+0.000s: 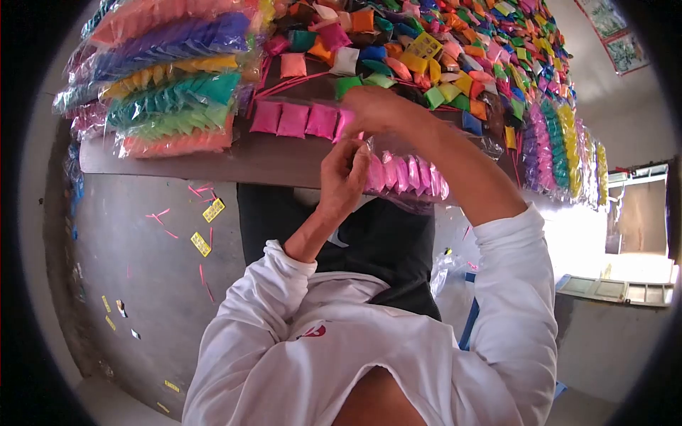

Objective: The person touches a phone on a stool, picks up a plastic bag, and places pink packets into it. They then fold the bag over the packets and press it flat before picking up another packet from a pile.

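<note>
My left hand [344, 174] is closed at the table's near edge, thumb and fingers pinched at the left end of a clear plastic bag [419, 202]. Inside that bag stands a row of pink packets [403, 174]. Just above, my right hand [376, 110] curls down over the end of a second pink row, its fingers on a pink packet [344, 125]; the fingertips are partly hidden. To its left, more pink packets [292, 120] lie side by side on the dark table [270, 160]. A green packet [347, 86] is just beyond my right hand.
Bagged rows of colored packets [174, 92] are stacked at the left of the table. A large heap of loose packets [455, 53] covers the back. More filled bags [561, 145] stand at the right. Pink strips and yellow cards [201, 244] litter the floor.
</note>
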`<state>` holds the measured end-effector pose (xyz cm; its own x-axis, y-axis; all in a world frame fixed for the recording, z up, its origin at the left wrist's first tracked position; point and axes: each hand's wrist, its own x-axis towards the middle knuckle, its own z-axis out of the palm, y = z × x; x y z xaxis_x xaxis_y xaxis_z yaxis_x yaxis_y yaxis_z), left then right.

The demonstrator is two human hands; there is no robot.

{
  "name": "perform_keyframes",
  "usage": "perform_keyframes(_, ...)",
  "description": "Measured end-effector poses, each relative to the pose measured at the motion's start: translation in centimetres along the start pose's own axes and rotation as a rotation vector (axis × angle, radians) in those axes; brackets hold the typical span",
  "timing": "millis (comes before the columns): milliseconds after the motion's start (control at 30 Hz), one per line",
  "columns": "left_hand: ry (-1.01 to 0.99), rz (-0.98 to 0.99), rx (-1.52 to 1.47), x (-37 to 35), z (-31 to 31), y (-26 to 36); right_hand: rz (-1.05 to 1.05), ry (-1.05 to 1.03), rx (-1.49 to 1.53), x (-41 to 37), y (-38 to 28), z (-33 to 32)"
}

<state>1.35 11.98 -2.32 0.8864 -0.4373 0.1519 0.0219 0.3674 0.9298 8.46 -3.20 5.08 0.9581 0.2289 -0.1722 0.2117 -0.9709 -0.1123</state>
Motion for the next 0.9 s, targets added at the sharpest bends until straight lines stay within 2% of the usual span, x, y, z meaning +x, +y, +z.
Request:
perform_keyframes(100, 0.035, 0.112, 0.042, 0.2, 0.3, 0.2, 0.067, -0.171, 0.075, 0.0, 0.1, -4.0)
perform_keyframes(133, 0.045, 0.164, 0.063, 0.2, 0.3, 0.2, 0.086, -0.152, 0.173, -0.4, -0.5, -5.2)
perform_keyframes(200, 0.035, 0.101, 0.06, 0.1, 0.2, -0.1, 0.125, -0.108, 0.364, -0.9, -1.4, -6.8)
perform_keyframes(333, 0.005, -0.054, 0.022, 0.0, 0.0, 0.1, -0.126, -0.087, 0.311, 2.2, -1.3, -3.4)
perform_keyframes(467, 0.013, 0.057, 0.091, 0.1, -0.1, 0.0, -0.084, -0.054, 0.18, 3.2, -2.5, -1.9)
perform_keyframes(567, 0.009, 0.066, 0.096, 0.0, -0.1, 0.0, -0.181, 0.049, 0.14, 3.3, -1.8, -0.8)
perform_keyframes(667, 0.014, 0.072, 0.066, 0.0, 0.1, -0.1, -0.046, 0.023, 0.088, 2.7, -2.6, -1.3)
perform_keyframes(767, 0.02, 0.041, 0.042, 0.0, 0.0, -0.1, -0.015, -0.154, 0.082, 2.6, -3.0, -1.7)
perform_keyframes(867, 0.031, 0.012, 0.027, -0.2, 0.3, 0.2, 0.02, 0.017, 0.046, 1.4, -2.5, -2.9)
perform_keyframes(900, 0.016, 0.01, 0.049, -0.3, 0.1, 0.5, 0.046, 0.075, 0.129, 0.0, -2.0, -4.4)
